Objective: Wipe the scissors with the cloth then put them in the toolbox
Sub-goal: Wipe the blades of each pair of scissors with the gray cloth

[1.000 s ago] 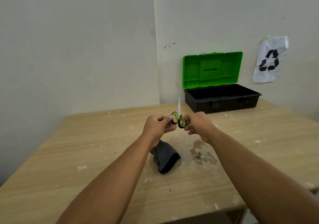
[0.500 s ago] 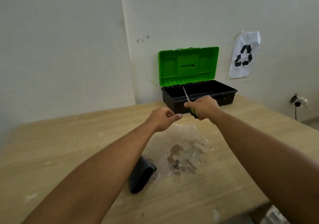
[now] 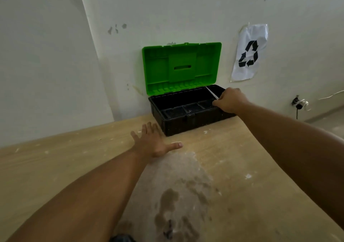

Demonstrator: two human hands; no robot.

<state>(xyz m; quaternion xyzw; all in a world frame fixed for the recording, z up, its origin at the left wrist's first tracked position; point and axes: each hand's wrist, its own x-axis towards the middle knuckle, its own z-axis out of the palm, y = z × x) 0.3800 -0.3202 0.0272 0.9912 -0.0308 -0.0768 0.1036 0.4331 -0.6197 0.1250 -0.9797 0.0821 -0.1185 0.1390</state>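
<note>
A scuffed wooden worktop (image 3: 55, 167), flecked with white spots and marked by a dark stain (image 3: 173, 204) near its front edge, meets pale walls in a room corner. At the worktop's back edge the toolbox (image 3: 186, 115) stands with its green lid (image 3: 181, 66) raised against the wall, beside a taped recycling sign (image 3: 249, 52); a wall socket (image 3: 299, 104) shows farther right. The right hand (image 3: 229, 101) grips the scissors (image 3: 212, 93) over the box's right end, blades pointing toward the lid. The left hand (image 3: 154, 143) rests flat, fingers spread, before the box. A dark shape at the front edge, possibly the cloth (image 3: 122, 238), is barely visible.
</note>
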